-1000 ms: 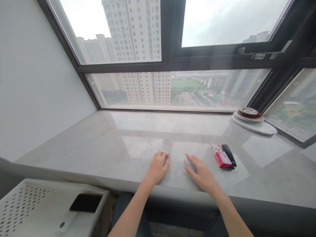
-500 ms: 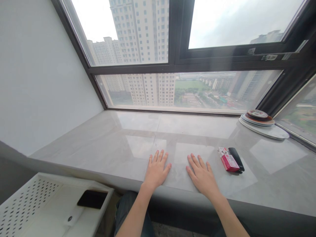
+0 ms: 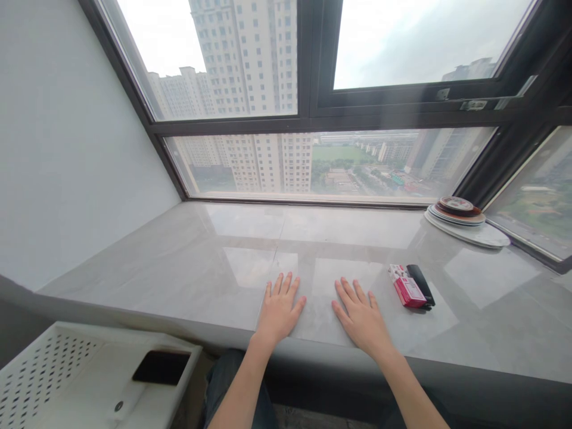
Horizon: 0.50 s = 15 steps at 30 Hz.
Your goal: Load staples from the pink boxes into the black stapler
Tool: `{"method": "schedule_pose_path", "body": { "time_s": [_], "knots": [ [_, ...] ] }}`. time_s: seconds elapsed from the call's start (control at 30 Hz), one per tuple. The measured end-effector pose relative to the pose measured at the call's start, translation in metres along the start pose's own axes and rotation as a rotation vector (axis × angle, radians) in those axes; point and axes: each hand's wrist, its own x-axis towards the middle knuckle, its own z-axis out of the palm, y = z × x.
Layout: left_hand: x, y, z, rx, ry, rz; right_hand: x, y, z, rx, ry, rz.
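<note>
Rests bare left hand (image 3: 277,310) at eleven o'clock, bare right hand (image 3: 363,322) at one, both open, empty, palms down on glossy grey marbled sill (image 3: 179,262). Beyond right hand, toward two o'clock, has pink-and-white rectangular box (image 3: 409,291) beside oblong black object (image 3: 420,284); farther, stacked white-and-brown round plates (image 3: 495,236).

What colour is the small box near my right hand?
Pink-red and white box, best seen in the head view.

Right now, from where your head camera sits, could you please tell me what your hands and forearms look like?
My left hand and right hand are both bare, with no gloves. I see no rings, watch or bracelet, and no sleeve covers the visible part of either forearm.
</note>
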Motion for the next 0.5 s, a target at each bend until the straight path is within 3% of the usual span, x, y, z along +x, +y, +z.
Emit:
{"method": "schedule_pose_path", "body": {
  "time_s": [0.5],
  "knots": [
    [0.0021, 0.0013, 0.0, 0.013, -0.025, 0.005, 0.0006, -0.0009, -0.0059, 0.018, -0.023, 0.015]
  ]
}}
